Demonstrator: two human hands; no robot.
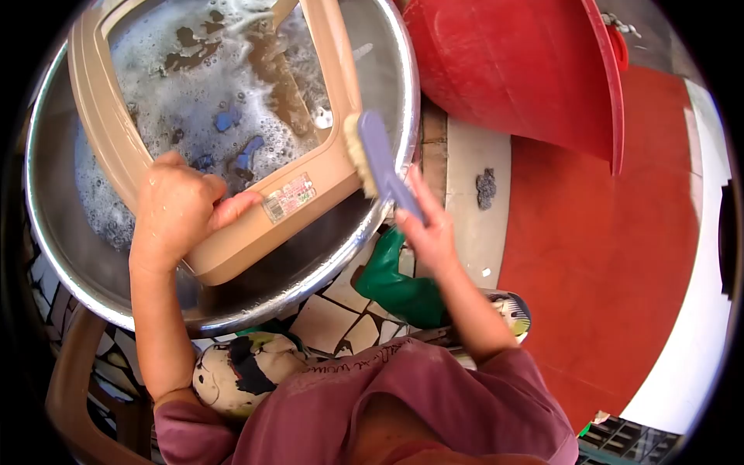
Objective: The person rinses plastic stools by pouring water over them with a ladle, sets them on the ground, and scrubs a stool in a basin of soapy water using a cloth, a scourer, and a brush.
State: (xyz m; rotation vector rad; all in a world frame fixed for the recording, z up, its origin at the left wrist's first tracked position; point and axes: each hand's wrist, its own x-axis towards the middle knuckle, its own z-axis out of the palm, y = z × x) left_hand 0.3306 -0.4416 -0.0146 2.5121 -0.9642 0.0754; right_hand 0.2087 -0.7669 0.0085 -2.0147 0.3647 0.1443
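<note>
The left grip [182, 203] is clamped on the beige frame [248, 236], tilted within the soapy basin [411, 85] toward its near edge; the right grip [426, 225] clasps a brush [378, 151] beside it. Probably light, stiff plastic, slippery wet: best held by a bar near a corner.

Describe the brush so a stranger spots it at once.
Find the big round metal basin. Over its right-hand rim, the right hand grips the brush by its handle. Its purple-blue body and pale bristles set it apart from the beige frame beside it.
</note>
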